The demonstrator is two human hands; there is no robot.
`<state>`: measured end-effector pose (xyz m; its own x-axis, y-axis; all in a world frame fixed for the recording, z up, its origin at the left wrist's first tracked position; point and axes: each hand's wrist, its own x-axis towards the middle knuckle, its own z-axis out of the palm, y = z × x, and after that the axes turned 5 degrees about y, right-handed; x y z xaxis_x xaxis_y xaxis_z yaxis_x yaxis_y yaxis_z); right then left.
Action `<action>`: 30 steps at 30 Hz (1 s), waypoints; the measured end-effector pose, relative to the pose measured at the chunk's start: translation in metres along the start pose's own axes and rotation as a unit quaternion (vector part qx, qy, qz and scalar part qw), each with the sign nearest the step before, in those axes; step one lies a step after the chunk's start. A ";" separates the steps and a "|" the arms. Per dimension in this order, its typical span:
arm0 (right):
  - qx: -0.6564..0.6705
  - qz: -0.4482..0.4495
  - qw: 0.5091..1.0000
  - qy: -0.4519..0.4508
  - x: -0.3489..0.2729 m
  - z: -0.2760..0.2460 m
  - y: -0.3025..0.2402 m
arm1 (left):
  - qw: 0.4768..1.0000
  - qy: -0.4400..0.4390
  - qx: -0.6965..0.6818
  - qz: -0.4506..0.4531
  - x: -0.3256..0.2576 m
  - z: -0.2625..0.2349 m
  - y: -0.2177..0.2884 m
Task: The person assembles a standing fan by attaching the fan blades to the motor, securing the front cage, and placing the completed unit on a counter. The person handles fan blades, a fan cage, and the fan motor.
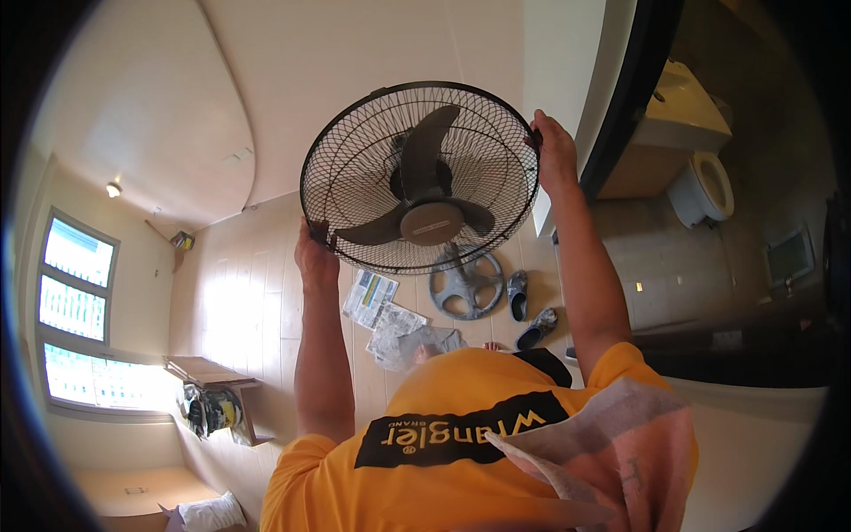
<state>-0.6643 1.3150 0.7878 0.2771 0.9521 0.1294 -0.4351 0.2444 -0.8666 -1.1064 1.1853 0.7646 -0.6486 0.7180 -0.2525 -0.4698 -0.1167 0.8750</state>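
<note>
A black pedestal fan head [432, 224] with three dark blades and a round wire cage is between my hands, tilted upward. My left hand [316, 255] has its fingers closed on the lower left of the cage rim. On the right side of the rim, my right hand [554, 152] grips it with fingers wrapped around the edge. Below the head, the fan's round spoked base [467, 312] is on the tiled floor; the head hides most of the pole. Whether a front guard covers the blades is hard to tell.
Newspaper sheets [370, 297] and a grey cloth [432, 339] lie near my feet. A pair of dark clogs [518, 294] sits right of the base. Far right, a doorway shows a toilet [705, 189] and a washbasin [683, 111]. A small wooden shelf [213, 372] stands left.
</note>
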 end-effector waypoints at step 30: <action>-0.131 -0.126 0.979 0.090 -0.015 -0.010 0.017 | 0.969 -0.124 -0.008 0.215 -0.015 -0.010 -0.025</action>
<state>-0.6671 1.3031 0.7657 0.5040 0.8143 0.2878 -0.1058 0.3889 -0.9152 -1.0904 1.1704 0.7421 -0.6230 0.7436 0.2429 -0.1987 -0.4507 0.8703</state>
